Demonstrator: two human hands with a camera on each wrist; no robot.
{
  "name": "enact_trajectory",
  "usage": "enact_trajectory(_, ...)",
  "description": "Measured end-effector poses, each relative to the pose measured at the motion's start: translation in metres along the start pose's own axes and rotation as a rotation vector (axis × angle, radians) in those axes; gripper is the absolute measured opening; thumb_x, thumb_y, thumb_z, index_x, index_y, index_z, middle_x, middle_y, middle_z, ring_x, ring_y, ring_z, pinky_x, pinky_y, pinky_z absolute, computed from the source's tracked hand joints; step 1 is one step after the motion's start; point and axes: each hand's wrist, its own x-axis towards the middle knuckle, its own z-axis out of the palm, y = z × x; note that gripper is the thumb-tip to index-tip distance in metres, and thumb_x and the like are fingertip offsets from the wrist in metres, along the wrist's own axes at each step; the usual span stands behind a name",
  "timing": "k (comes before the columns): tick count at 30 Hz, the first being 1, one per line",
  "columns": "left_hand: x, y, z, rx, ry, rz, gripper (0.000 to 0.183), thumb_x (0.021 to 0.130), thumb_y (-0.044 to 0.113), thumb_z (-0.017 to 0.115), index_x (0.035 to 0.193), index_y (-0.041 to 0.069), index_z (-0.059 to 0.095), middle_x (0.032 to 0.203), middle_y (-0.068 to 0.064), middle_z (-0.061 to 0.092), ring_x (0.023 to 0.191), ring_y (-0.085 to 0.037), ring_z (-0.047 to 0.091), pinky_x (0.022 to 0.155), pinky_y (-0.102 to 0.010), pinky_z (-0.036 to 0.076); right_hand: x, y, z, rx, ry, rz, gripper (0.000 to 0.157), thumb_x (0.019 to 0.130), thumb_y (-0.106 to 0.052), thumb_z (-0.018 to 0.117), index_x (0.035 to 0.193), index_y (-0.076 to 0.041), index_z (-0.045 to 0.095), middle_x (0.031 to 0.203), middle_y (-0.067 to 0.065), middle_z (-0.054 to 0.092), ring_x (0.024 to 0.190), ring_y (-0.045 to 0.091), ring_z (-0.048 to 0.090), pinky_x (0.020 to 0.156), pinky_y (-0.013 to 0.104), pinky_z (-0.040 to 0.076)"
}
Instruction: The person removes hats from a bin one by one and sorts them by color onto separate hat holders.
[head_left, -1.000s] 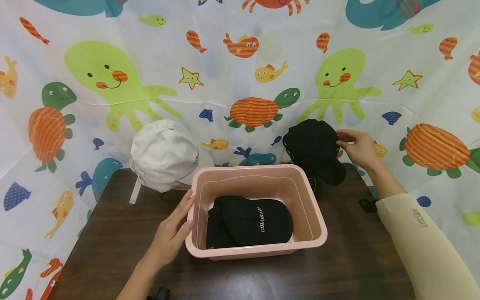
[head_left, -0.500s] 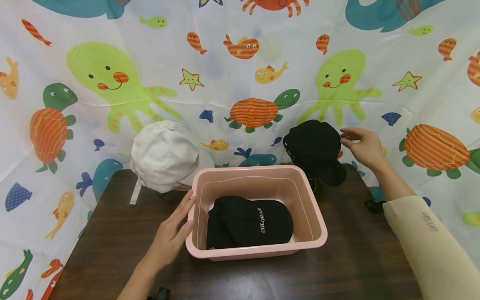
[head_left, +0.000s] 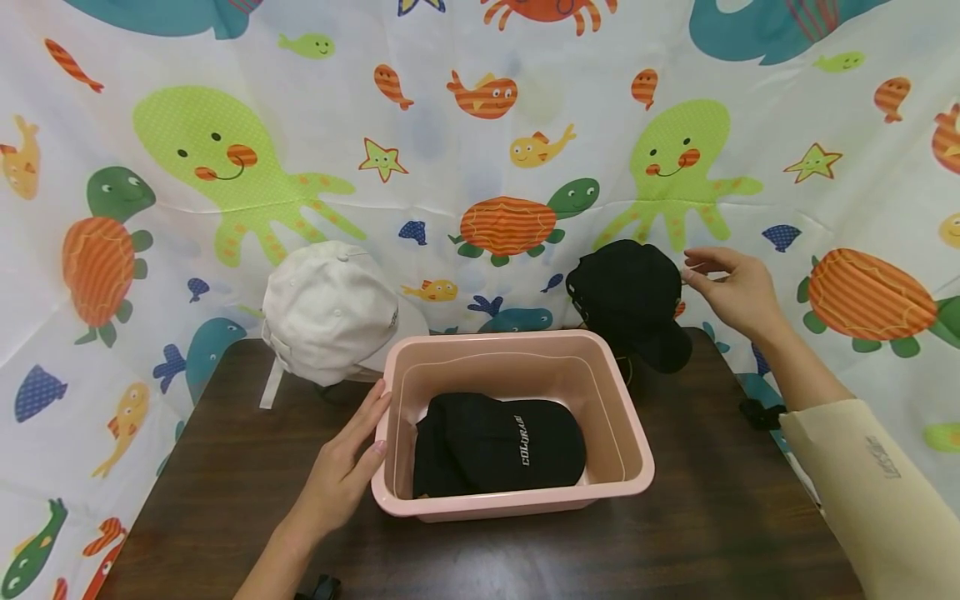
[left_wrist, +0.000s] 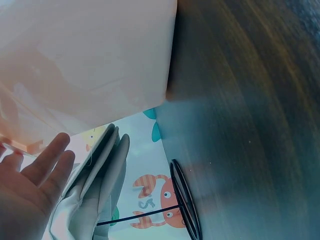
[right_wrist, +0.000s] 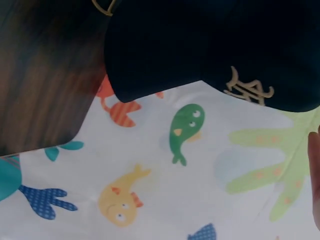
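A pink plastic bin (head_left: 517, 503) stands mid-table, and a black cap (head_left: 502, 446) with pale lettering lies inside. My left hand (head_left: 341, 471) rests with extended fingers against the bin's left rim. Another black cap (head_left: 626, 292) sits on a thin gold wire stand (right_wrist: 104, 7) at the back right. My right hand (head_left: 735, 292) is just right of that cap, fingers loosely bent, a small gap apparent between them. A gold embroidered emblem (right_wrist: 248, 91) shows on this cap in the right wrist view, where only a fingertip (right_wrist: 315, 170) enters the edge.
At the back left, a white cap (head_left: 330, 312) sits on a black wire stand (left_wrist: 185, 205), its strap (head_left: 272, 385) hanging down. A sea-animal-print curtain (head_left: 450, 167) hangs behind the dark wooden table (head_left: 210, 492).
My right hand has moved slightly rightward, away from the black cap on the stand, which has stayed in place. The left hand and the bin have not moved.
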Motion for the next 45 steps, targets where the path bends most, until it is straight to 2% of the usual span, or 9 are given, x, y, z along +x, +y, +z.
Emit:
enact_trajectory(10,0.001,0.001,0.001,-0.010,0.025,0.030,0.062,0.100,0.001,0.058,0.160,0.010,0.045,0.169,-0.008,0.034,0.154,-0.011,0.032,0.118,-0.013,0.025,-0.012,-0.021,-0.002,0.053,-0.019,-0.031,0.041,0.102,-0.024,0.069,0.138,-0.004,0.067,0.126,0.022,0.069,0.087,-0.016,0.057,0.073,0.005,0.047)
enact_trajectory(16,0.001,0.002,-0.001,0.004,0.008,0.011,0.061,0.101,0.002,0.058,0.160,0.010,0.044,0.170,-0.008,0.033,0.155,-0.011,0.029,0.119,-0.014,0.023,-0.020,-0.035,0.000,0.094,-0.048,-0.047,0.043,0.101,-0.023,0.072,0.141,-0.006,0.066,0.130,0.019,0.068,0.096,-0.011,0.057,0.074,0.007,0.049)
enact_trajectory(24,0.000,0.000,-0.001,0.005,0.008,0.005,0.061,0.101,0.003,0.058,0.160,0.011,0.044,0.170,-0.008,0.033,0.155,-0.011,0.029,0.119,-0.014,0.023,-0.028,-0.050,0.010,0.100,-0.023,-0.209,0.039,0.095,-0.005,0.076,0.133,0.001,0.069,0.128,0.017,0.070,0.110,-0.005,0.056,0.093,0.011,0.044)
enact_trajectory(31,0.001,0.003,0.000,-0.001,0.030,0.023,0.061,0.100,0.003,0.059,0.159,0.011,0.046,0.169,-0.007,0.035,0.154,-0.011,0.032,0.118,-0.013,0.024,-0.034,-0.059,0.018,0.094,-0.036,-0.340,0.045,0.089,0.001,0.080,0.132,-0.002,0.070,0.131,0.016,0.070,0.110,-0.008,0.056,0.089,0.012,0.043)
enact_trajectory(35,0.001,0.003,-0.001,0.000,0.026,0.020,0.060,0.101,0.003,0.058,0.159,0.010,0.046,0.169,-0.007,0.034,0.154,-0.011,0.031,0.118,-0.014,0.024,-0.039,-0.063,0.023,0.040,-0.047,-0.377,0.048,0.087,-0.002,0.082,0.134,-0.003,0.069,0.133,0.015,0.070,0.110,0.011,0.063,0.082,0.014,0.044)
enact_trajectory(37,0.001,0.001,-0.001,0.002,0.021,0.021,0.060,0.100,0.002,0.059,0.159,0.009,0.046,0.169,-0.008,0.034,0.154,-0.011,0.031,0.118,-0.014,0.024,-0.040,-0.066,0.026,0.008,-0.061,-0.387,0.050,0.088,-0.005,0.082,0.135,-0.004,0.069,0.134,0.014,0.069,0.111,0.024,0.065,0.080,0.019,0.045)
enact_trajectory(39,0.000,0.000,-0.001,0.003,0.014,0.016,0.061,0.101,0.002,0.059,0.159,0.009,0.045,0.169,-0.008,0.033,0.154,-0.011,0.031,0.119,-0.014,0.024,-0.043,-0.069,0.028,-0.018,-0.077,-0.395,0.051,0.087,-0.007,0.083,0.136,-0.005,0.068,0.135,0.014,0.068,0.115,0.034,0.064,0.087,0.029,0.050)
enact_trajectory(43,0.001,0.000,-0.002,0.001,0.001,0.004,0.061,0.101,0.003,0.058,0.160,0.009,0.044,0.170,-0.007,0.032,0.155,-0.011,0.030,0.119,-0.015,0.024,-0.047,-0.073,0.036,-0.017,-0.110,-0.412,0.053,0.087,-0.007,0.083,0.137,-0.005,0.067,0.137,0.015,0.067,0.127,0.037,0.060,0.099,0.057,0.049)
enact_trajectory(45,0.001,0.000,-0.002,0.001,-0.001,0.002,0.060,0.101,0.003,0.058,0.159,0.008,0.044,0.170,-0.007,0.032,0.155,-0.011,0.030,0.119,-0.014,0.024,-0.049,-0.074,0.042,0.001,-0.128,-0.429,0.053,0.086,-0.006,0.082,0.137,-0.003,0.067,0.137,0.017,0.066,0.129,0.038,0.058,0.102,0.064,0.046)
